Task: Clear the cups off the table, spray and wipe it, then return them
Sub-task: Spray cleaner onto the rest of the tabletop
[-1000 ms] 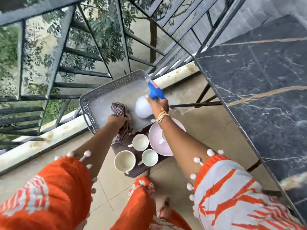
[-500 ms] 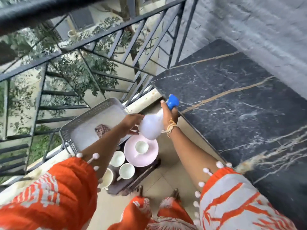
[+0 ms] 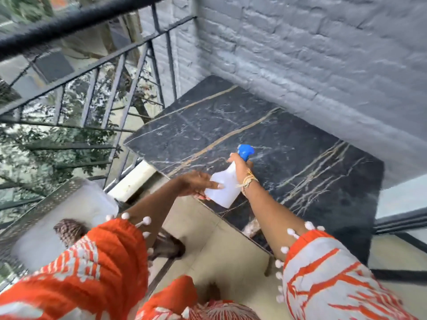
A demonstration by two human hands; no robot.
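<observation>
A white spray bottle (image 3: 223, 187) with a blue trigger head (image 3: 245, 151) hangs over the front left edge of the black marble table (image 3: 288, 144). My right hand (image 3: 240, 163) grips its neck, with the nozzle toward the tabletop. My left hand (image 3: 198, 184) touches the bottle's lower side, fingers spread along it. The tabletop carries nothing. A checked cloth (image 3: 68, 230) lies in the grey perforated tray (image 3: 46, 204) at lower left. The cups are hidden behind my left sleeve.
A black metal railing (image 3: 97, 93) runs along the left, with trees beyond. A grey painted brick wall (image 3: 312, 54) backs the table. Beige floor tiles (image 3: 208, 245) lie between the table and the low stand holding the tray.
My view swung up and right from the tray toward the table. My right hand carried the spray bottle over the table edge. My left hand left the cloth and came to the bottle.
</observation>
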